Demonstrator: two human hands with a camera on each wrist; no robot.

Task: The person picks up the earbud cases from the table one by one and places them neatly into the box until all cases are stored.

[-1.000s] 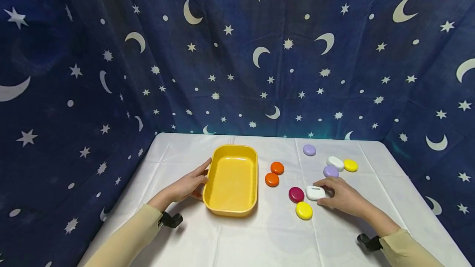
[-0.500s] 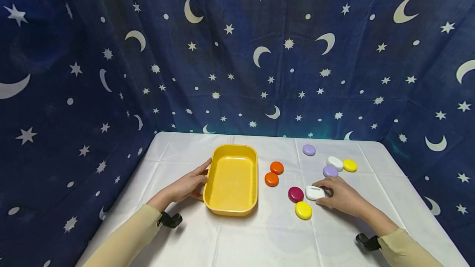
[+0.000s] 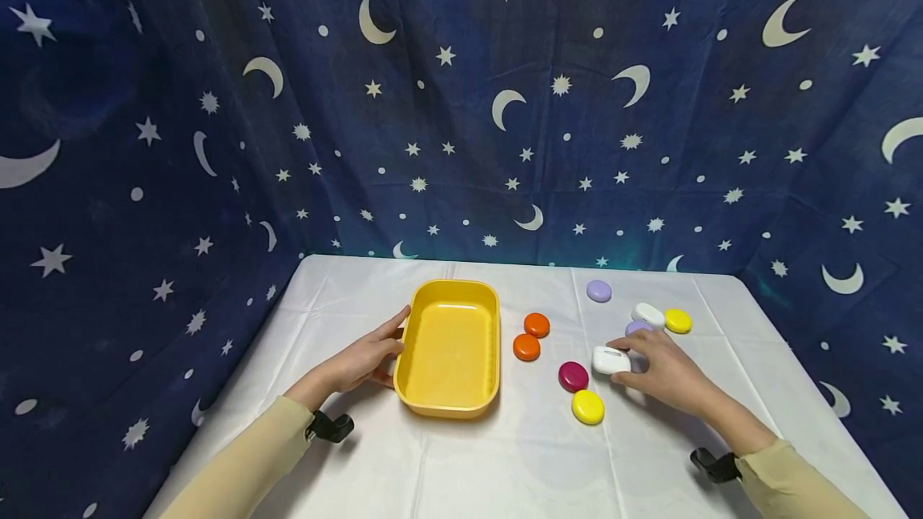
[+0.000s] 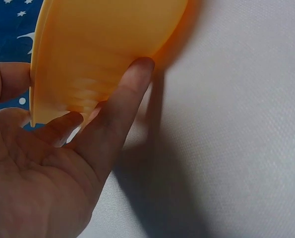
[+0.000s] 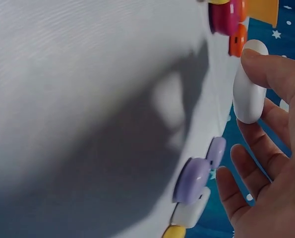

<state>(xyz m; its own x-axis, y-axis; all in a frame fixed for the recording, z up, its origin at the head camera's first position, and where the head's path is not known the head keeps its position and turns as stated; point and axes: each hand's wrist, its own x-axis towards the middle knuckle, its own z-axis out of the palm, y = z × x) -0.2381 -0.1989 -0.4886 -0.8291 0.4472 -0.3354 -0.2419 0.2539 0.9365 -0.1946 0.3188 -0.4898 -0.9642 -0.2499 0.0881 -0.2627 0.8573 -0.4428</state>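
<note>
My left hand (image 3: 366,360) rests along the outer left wall of a yellow rectangular tray (image 3: 485,400). In the left wrist view its thumb presses the wall, and other fingertips touch near the rim. Between thumb and fingers, my right hand (image 3: 667,371) pinches a glossy white oval piece (image 3: 610,360) with a slot in its top. The right wrist view shows this white piece (image 5: 250,94) under the thumb, while the lower fingers stay loosely bent. Just left of it lie a crimson round piece (image 3: 573,377) and a yellow one (image 3: 587,407).
Two orange pieces (image 3: 526,347) lie right of the tray. Behind the right hand are a partly hidden lilac piece (image 3: 638,327), another white piece (image 3: 648,315) and a yellow piece (image 3: 678,321). Farther back lies a second lilac piece (image 3: 598,291). A starry curtain (image 3: 461,142) borders the white-covered table.
My right hand has raised the white piece a little off the cloth, and its knuckles now cover more of the near lilac piece. The left hand and tray stay put.
</note>
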